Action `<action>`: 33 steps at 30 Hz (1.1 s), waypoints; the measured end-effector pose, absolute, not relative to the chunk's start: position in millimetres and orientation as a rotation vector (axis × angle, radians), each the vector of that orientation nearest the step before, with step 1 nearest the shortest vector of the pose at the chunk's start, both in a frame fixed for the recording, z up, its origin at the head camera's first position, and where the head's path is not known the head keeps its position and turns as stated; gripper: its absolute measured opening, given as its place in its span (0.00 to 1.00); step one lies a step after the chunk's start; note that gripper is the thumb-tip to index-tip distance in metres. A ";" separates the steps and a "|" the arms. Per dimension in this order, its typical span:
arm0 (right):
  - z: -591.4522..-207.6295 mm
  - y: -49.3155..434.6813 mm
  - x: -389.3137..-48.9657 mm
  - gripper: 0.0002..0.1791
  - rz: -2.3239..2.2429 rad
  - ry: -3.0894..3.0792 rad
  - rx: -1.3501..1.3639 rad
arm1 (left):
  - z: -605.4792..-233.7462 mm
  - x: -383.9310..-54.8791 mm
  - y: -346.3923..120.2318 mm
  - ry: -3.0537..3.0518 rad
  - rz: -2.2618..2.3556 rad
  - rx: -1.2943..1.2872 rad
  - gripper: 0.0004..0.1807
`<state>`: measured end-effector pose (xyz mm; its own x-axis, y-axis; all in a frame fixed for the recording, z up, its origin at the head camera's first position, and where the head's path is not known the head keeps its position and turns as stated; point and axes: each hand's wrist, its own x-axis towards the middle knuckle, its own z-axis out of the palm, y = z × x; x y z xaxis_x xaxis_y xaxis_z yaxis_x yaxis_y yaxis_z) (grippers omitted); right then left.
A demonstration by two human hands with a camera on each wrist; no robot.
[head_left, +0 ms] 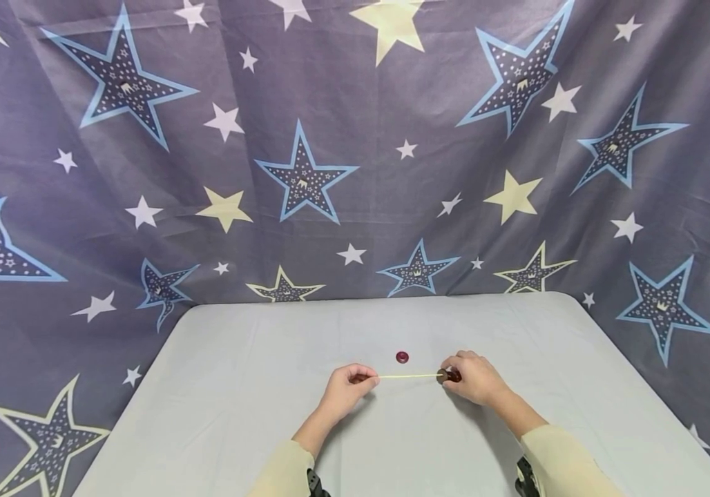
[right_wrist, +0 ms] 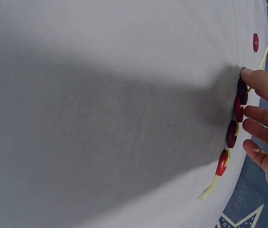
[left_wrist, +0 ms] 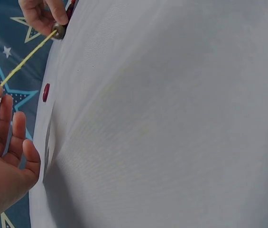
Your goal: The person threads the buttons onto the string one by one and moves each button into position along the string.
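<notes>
A yellow string runs taut between the two hands. My left hand pinches one end of it between thumb and fingertips, the other fingers loosely curled. My right hand pinches a dark button threaded on the string. Below those fingers, several red and dark buttons hang in a row in the right wrist view, among them a red button lowest, above the string's frayed tail. A loose red button lies on the table just beyond the string, between the hands.
A pale cloth covers the table, its surface lightly creased. Behind and along both sides hangs a dark curtain printed with stars, meeting the table's far edge.
</notes>
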<state>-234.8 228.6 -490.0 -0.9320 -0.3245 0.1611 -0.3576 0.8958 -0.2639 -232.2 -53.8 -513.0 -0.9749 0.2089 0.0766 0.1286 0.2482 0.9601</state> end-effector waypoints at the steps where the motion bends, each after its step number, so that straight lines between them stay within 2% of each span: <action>1: -490.0 228.5 -234.8 0.14 0.435 -2.947 0.534 | -512.4 -231.9 -53.5 2.426 1.855 0.327 0.08; 33: -495.4 222.1 -235.5 0.13 0.408 -2.959 0.539 | -515.3 -230.1 -47.2 2.419 1.845 0.336 0.08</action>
<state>-235.5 222.1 -495.4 -0.9314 -0.3311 0.1514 -0.3597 0.9011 -0.2423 -230.1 -47.2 -515.3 -0.9727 0.2217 0.0686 0.1249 0.2506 0.9600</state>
